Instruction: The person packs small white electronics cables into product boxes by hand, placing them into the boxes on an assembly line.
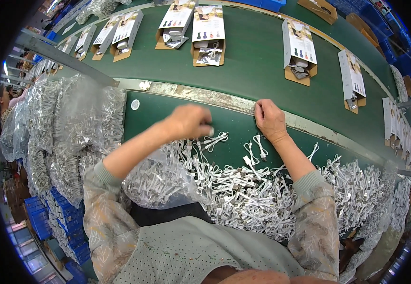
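Your left hand [189,121] is clenched on a coiled white cable [215,140], your right hand [269,118] rests released at the desk [167,111] edge; several boxes [208,35] on the conveyor already hold cables, a large pile [243,194] remains

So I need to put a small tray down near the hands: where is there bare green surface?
The green strip between the metal rail and the cable pile is bare left of the left hand. Between left hand and right hand lie only a few loose cables. The belt has gaps between boxes. The pile itself and the bagged cables are crowded.
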Action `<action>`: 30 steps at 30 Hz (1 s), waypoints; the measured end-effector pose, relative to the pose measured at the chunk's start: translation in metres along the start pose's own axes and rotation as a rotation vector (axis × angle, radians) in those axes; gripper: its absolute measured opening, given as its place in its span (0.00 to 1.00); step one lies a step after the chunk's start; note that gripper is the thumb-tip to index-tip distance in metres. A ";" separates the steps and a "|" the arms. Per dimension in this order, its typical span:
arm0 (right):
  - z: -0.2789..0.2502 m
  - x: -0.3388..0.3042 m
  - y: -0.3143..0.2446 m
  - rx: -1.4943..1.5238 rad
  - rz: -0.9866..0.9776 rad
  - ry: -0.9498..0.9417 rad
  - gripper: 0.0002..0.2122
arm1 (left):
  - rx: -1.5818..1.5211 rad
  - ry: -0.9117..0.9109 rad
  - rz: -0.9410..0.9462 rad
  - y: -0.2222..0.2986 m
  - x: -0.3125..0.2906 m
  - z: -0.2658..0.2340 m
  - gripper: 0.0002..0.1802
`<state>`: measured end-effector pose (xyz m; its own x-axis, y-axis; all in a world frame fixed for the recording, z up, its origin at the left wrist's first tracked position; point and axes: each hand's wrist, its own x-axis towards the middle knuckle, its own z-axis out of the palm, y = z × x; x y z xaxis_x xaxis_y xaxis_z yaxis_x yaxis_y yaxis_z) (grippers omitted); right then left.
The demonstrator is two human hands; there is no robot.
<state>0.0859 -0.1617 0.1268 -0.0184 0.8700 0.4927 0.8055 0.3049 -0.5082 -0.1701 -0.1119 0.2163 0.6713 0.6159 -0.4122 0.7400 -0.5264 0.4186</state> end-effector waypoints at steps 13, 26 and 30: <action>-0.055 0.022 -0.035 -0.007 -0.015 0.006 0.03 | -0.493 0.385 -0.226 0.006 -0.022 -0.071 0.07; -0.126 0.025 0.126 -0.020 -0.037 0.039 0.03 | 0.010 0.974 -0.068 0.085 0.264 -0.075 0.16; -0.126 0.032 0.143 -0.006 -0.063 0.092 0.03 | 0.010 0.320 0.296 0.183 0.199 -0.040 0.09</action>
<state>0.2755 -0.1394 0.1591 -0.0148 0.8096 0.5868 0.8081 0.3553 -0.4698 0.0969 -0.0621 0.2437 0.8094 0.5873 -0.0037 0.5191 -0.7124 0.4721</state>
